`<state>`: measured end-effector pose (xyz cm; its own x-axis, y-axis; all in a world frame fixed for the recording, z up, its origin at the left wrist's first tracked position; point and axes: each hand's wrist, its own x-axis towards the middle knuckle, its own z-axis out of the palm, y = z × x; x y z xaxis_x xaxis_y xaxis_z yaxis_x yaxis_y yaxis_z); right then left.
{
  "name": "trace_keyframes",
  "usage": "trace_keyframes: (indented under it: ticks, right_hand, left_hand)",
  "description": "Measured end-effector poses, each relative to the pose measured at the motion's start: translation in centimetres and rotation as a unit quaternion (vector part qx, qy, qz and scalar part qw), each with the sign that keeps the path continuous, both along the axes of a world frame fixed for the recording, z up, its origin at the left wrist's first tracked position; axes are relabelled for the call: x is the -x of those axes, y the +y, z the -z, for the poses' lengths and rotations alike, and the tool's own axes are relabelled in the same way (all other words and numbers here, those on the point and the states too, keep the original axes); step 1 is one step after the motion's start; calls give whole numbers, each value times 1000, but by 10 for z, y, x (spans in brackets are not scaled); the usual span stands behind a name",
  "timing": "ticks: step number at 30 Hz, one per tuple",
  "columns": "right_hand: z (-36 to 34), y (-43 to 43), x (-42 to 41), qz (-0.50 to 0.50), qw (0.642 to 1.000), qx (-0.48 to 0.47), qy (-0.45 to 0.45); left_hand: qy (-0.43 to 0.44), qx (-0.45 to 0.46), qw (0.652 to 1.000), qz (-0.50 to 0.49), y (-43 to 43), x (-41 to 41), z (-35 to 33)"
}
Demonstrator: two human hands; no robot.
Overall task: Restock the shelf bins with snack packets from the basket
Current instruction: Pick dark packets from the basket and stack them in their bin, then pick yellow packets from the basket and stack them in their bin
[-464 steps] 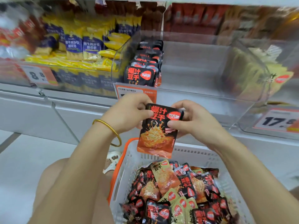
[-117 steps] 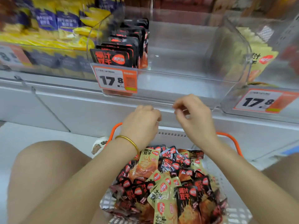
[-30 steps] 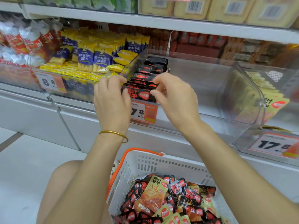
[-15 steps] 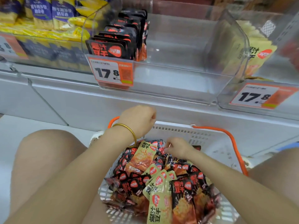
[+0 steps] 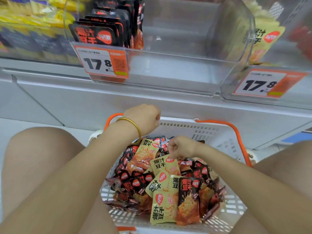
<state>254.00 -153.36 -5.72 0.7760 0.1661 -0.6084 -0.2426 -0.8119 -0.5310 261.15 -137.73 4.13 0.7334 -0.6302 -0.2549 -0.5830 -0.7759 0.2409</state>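
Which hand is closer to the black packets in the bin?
Left. The left hand hovers below the black packets; the right hand is lower, inside the basket.

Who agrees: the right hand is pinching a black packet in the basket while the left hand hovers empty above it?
Not quite. The head view shows the right hand pinching a tan packet, not black, in the basket; the left hand hovers empty above it.

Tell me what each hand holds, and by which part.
Right hand pinches a tan packet by its top edge. Left hand is curled, holding nothing.
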Motion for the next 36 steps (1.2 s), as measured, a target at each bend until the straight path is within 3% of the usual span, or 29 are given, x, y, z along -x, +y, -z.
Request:
trace_keyframes:
  ticks: [7, 13, 16, 19, 21, 23, 26, 29, 32, 36]
  right_hand:
    - [-95, -23, 3, 61, 989, -83, -110]
    - [-146, -41, 29, 201, 938, -187, -212]
    - [-160, -46, 45, 214, 931, -230, -184]
    - [-181, -56, 56, 224, 923, -224, -218]
    - [-206, -73, 61, 256, 890, -241, -290]
    - [-233, -97, 64, 309, 831, -257, -385]
    - [-262, -136, 64, 370, 746, -256, -492]
    - [-269, -160, 59, 401, 690, -249, -548]
    - [-264, -171, 52, 401, 696, -212, -556]
    - [-252, -183, 36, 394, 721, -169, -544]
  left_hand:
    - [136, 28, 988, 74, -13, 8, -9]
    - [103, 185, 975, 73, -27, 19, -36]
    - [92, 273, 955, 70, -35, 26, -59]
    - [50, 345, 934, 74, -51, 33, -85]
    - [36, 444, 893, 61, -65, 36, -102]
    - [-3, 513, 857, 47, -77, 37, -120]
    - [-103, 496, 860, 63, -93, 36, -140]
    - [-202, 407, 881, 130, -109, 34, -141]
    - [-260, 332, 889, 180, -127, 35, -129]
    - [-269, 294, 898, 186, -139, 39, -116]
